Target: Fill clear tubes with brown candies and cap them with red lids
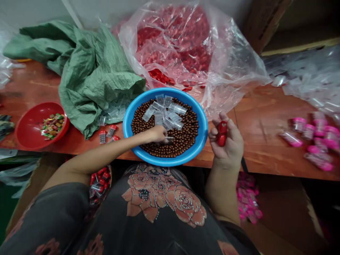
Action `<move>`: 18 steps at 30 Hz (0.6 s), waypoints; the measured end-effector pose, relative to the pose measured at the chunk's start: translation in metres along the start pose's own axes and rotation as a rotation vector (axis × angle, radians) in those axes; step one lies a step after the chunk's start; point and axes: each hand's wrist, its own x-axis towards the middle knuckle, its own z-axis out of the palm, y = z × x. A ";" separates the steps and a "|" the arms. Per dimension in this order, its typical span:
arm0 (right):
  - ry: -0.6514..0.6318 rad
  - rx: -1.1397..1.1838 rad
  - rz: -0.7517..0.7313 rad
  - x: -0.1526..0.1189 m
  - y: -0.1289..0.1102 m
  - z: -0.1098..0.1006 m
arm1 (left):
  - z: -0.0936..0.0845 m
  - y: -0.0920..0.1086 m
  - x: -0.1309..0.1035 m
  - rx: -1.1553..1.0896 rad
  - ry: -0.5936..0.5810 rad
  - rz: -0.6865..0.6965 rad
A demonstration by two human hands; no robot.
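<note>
A blue basin [205, 127] holds many small brown balls [188, 136], with several clear plastic containers [174, 115] lying on top of them. Inside the basin, my left hand [158, 134] is closed round a clear container [169, 140] and rests low among the balls. My right hand [225, 140] is palm up just right of the basin, its fingers curled round red caps [222, 133]. Left of the basin lie several filled containers with red caps [112, 131].
A plastic bag of red pieces [175, 42] stands behind the basin. Green cloth [92, 78] and a red bowl of wrapped sweets [25, 131] are at left. Pink-capped containers [320, 141] lie at right on the table [265, 141]. Below are red-capped [100, 182] and pink-capped containers [248, 198].
</note>
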 end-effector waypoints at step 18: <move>-0.007 -0.368 -0.161 -0.036 -0.006 0.022 | 0.006 0.017 -0.006 -0.583 -0.200 0.121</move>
